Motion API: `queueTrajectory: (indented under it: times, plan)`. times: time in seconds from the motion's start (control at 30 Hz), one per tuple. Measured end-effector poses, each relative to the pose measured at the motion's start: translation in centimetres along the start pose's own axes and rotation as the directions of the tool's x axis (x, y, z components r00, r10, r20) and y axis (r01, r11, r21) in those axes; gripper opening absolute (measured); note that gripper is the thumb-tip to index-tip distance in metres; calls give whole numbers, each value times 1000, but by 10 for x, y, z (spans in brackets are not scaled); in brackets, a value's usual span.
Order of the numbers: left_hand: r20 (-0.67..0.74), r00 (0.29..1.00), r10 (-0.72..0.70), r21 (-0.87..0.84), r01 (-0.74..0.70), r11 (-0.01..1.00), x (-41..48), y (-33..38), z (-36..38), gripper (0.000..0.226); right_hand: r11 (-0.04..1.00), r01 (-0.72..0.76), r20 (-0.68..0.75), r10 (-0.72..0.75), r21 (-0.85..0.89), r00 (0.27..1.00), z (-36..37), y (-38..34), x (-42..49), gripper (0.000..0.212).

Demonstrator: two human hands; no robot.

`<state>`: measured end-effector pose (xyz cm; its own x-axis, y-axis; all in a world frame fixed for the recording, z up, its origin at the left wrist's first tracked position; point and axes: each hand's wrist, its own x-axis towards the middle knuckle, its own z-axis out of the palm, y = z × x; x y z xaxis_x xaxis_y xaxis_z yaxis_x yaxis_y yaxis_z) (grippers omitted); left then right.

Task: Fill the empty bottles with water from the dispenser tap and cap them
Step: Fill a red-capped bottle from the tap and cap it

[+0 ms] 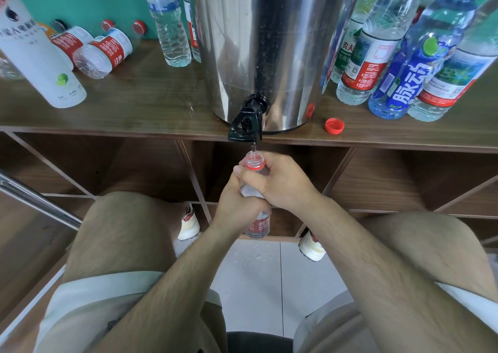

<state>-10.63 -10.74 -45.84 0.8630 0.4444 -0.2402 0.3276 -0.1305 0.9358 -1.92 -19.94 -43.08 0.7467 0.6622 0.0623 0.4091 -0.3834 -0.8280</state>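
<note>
Glossy steel dispenser (269, 42), black plastic tap (246, 122), clear plastic bottle (254, 161), matt wood shelf (148, 102).

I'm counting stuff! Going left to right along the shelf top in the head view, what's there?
white bottle → lying red-label bottles → clear upright bottle → steel dispenser → red cap → blue bottle

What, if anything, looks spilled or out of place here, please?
Some water is splashed on the shelf top just left of the tap, and drops wet the floor tiles below the held bottle. Several bottles lie on their sides at left, and a loose red cap sits beside the dispenser.
</note>
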Motion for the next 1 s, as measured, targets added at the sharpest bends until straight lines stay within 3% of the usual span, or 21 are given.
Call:
queueTrajectory:
  times: [1.0]
  plan:
    - [-3,1000,20,25,-20,999,0,-2,0,68,1000,2,22,-2,30,1000,0,1,-1,27]
